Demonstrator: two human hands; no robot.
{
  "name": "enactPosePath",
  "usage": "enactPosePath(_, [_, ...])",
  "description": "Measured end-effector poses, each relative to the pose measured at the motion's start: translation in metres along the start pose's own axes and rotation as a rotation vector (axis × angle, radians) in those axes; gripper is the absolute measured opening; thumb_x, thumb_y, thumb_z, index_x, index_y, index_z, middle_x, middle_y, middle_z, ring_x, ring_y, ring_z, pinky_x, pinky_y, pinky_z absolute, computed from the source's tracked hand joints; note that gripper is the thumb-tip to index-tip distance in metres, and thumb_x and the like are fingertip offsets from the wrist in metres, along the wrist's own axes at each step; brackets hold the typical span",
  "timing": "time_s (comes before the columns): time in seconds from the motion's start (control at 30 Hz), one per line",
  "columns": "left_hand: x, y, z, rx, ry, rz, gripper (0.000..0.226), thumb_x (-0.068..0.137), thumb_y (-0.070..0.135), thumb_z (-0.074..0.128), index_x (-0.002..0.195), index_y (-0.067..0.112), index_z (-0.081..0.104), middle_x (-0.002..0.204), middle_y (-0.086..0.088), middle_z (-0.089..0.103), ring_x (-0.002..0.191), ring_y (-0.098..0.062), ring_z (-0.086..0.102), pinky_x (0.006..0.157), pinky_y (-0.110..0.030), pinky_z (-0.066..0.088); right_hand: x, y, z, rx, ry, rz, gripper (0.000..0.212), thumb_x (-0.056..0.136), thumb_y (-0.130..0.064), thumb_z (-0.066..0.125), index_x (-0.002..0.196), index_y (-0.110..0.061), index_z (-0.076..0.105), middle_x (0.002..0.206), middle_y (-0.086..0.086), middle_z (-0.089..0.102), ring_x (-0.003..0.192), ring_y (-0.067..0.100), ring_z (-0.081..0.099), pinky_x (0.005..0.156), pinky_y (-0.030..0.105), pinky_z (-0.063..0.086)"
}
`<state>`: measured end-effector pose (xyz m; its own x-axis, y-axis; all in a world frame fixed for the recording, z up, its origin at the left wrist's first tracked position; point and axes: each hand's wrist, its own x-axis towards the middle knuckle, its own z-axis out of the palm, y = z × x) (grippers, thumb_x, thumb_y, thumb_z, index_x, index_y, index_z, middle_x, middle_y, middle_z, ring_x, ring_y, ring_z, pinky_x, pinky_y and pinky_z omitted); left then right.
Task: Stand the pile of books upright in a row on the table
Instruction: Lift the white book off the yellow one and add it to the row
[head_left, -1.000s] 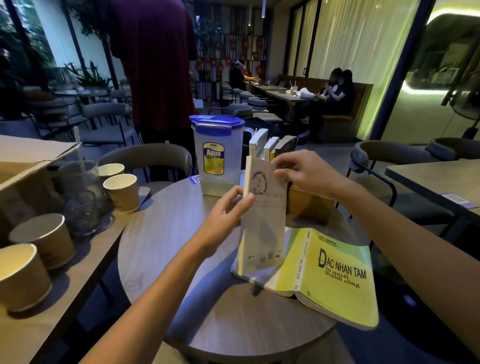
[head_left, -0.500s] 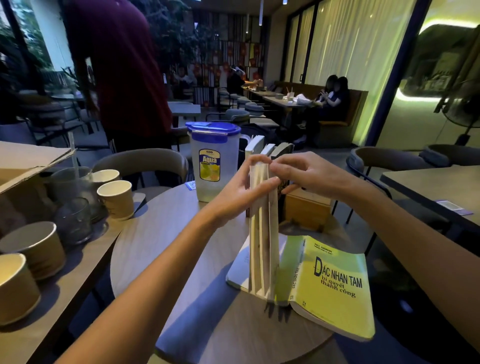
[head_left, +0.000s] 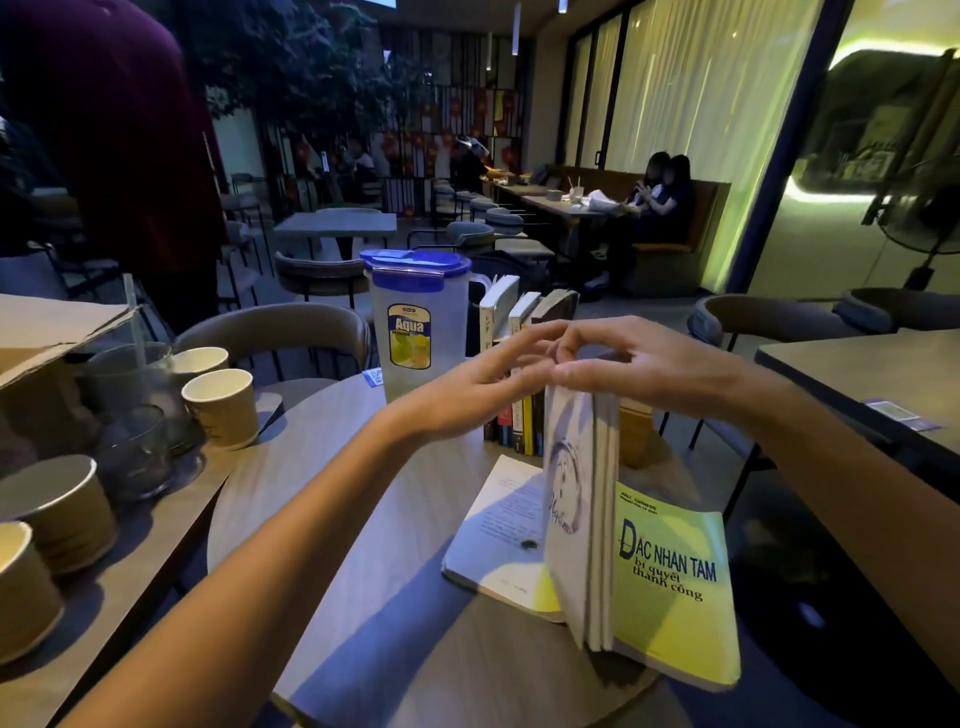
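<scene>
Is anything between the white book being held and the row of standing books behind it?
Nothing visible. The white book, pinched at its top by the right hand, has only bare table between it and the standing row. The left hand hovers alongside.

Both bare forearms extend from the near edge toward the far centre and converge, with the 2 hands meeting fingertip to fingertip. The left hand (head_left: 467, 387) is turned thumb-up, wrist straight, fingers extended rightward and slightly curled, not visibly closed on anything. The right hand (head_left: 644, 366) is palm-down, wrist slightly flexed, fingers curled downward and pinching the top edge of a thin pale paperback book (head_left: 576, 519) held upright.
</scene>
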<state>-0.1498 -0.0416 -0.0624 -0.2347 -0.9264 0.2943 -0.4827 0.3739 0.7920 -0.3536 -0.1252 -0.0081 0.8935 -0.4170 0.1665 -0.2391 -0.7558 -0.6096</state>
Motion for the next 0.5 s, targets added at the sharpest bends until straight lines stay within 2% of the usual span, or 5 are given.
enactPosePath(0.1, [0.006, -0.002, -0.004, 0.163, 0.052, 0.034, 0.052, 0.098, 0.023, 0.061, 0.144, 0.033, 0.04, 0.128, 0.01, 0.057, 0.128, -0.001, 0.05, 0.099, -0.025, 0.051, -0.004, -0.003, -0.01, -0.031, -0.009, 0.03, 0.035, 0.079, -0.047, 0.062, 0.103, -0.023, 0.072, 0.12, 0.0, 0.067, 0.106, 0.012, 0.066, 0.088, 0.038, 0.059])
enactPosePath(0.17, [0.009, 0.0, -0.009, 0.232, 0.123, 0.042, 0.039, 0.095, 0.019, 0.064, 0.132, 0.027, 0.053, 0.112, 0.012, 0.061, 0.112, 0.0, 0.059, 0.09, -0.024, 0.055, -0.007, -0.003, -0.014, -0.056, 0.015, -0.001, 0.023, 0.089, -0.031, 0.065, 0.109, -0.022, 0.073, 0.113, -0.001, 0.071, 0.102, 0.011, 0.07, 0.082, 0.034, 0.061])
enactPosePath(0.23, [0.011, 0.002, -0.013, 0.278, 0.135, 0.051, 0.023, 0.094, 0.018, 0.065, 0.116, 0.025, 0.063, 0.103, 0.012, 0.063, 0.104, -0.005, 0.063, 0.086, -0.029, 0.057, -0.008, 0.0, -0.014, -0.154, 0.056, -0.057, 0.024, 0.093, -0.017, 0.068, 0.117, -0.022, 0.071, 0.108, -0.006, 0.073, 0.101, 0.006, 0.07, 0.084, 0.03, 0.06])
enactPosePath(0.37, [0.008, 0.006, -0.023, 0.314, 0.186, 0.053, 0.012, 0.093, 0.023, 0.065, 0.104, 0.028, 0.069, 0.102, 0.007, 0.067, 0.1, -0.01, 0.065, 0.087, -0.036, 0.058, -0.005, 0.01, -0.012, -0.287, 0.194, -0.105, 0.034, 0.089, -0.016, 0.072, 0.123, -0.022, 0.069, 0.104, -0.01, 0.074, 0.099, 0.003, 0.07, 0.089, 0.022, 0.057])
enactPosePath(0.5, [0.009, 0.012, -0.026, 0.332, 0.281, 0.036, 0.016, 0.093, 0.028, 0.065, 0.106, 0.022, 0.072, 0.102, 0.006, 0.068, 0.098, -0.01, 0.066, 0.082, -0.03, 0.06, 0.004, 0.017, -0.008, -0.372, 0.312, -0.181, 0.03, 0.09, -0.012, 0.072, 0.12, -0.014, 0.072, 0.108, -0.005, 0.072, 0.099, 0.007, 0.068, 0.086, 0.01, 0.052])
